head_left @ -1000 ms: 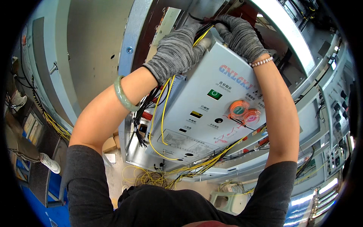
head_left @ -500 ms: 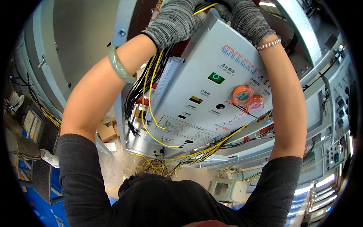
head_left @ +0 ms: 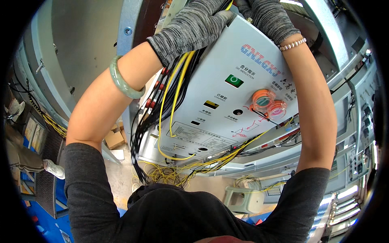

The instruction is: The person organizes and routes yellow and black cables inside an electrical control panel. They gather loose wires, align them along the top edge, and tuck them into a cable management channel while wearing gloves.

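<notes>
A grey metal front panel (head_left: 219, 101) lies tilted before me, with a green indicator window (head_left: 234, 81) and two orange-ringed push buttons (head_left: 263, 98) under clear covers. My left hand (head_left: 194, 30), in a grey knit glove, is closed around a bundle of black and yellow wires (head_left: 178, 85) at the panel's upper left edge. The wires hang below it along the panel's left side. My right hand (head_left: 269, 20), gloved alike, is at the panel's top end beside a small brass-coloured bolt (head_left: 249, 20). Its fingertips are partly cut off by the picture's upper edge.
Metal cabinet frames (head_left: 129, 28) stand on both sides. Loose yellow wire (head_left: 166, 173) lies coiled below the panel. A pale plastic stool (head_left: 245, 199) and a cardboard box (head_left: 114, 139) are on the floor. At far left shows another person's shoe (head_left: 54, 169).
My left hand has moved slightly down, and the wire bundle has shifted right against the panel's left side, covering the slotted blue-grey wiring duct. My right hand stays at the top end.
</notes>
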{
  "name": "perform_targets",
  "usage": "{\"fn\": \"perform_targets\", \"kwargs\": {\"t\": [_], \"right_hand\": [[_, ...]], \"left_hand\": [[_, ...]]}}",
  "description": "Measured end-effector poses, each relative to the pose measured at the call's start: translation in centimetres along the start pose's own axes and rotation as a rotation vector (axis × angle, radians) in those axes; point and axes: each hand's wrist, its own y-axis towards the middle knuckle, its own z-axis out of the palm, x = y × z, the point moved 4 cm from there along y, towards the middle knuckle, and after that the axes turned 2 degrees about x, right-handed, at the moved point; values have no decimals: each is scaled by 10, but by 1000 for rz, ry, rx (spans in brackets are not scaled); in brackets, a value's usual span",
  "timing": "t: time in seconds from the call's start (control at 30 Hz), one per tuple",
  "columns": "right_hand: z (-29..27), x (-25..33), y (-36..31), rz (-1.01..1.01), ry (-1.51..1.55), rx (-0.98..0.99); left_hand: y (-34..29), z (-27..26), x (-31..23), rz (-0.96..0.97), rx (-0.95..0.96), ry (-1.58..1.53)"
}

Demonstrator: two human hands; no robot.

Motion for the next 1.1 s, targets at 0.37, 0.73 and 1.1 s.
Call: {"fn": "perform_targets", "kwargs": {"t": [0.37, 0.73, 1.1], "right_hand": [[14, -2, 5, -124, 45, -38], [13, -9, 2, 130, -2, 223], [11, -9, 0, 104, -46, 213]], "left_hand": [[4, -19, -22, 217, -245, -405], [33, -28, 20, -306, -24, -314], [9, -22, -7, -122, -194, -194]]}}
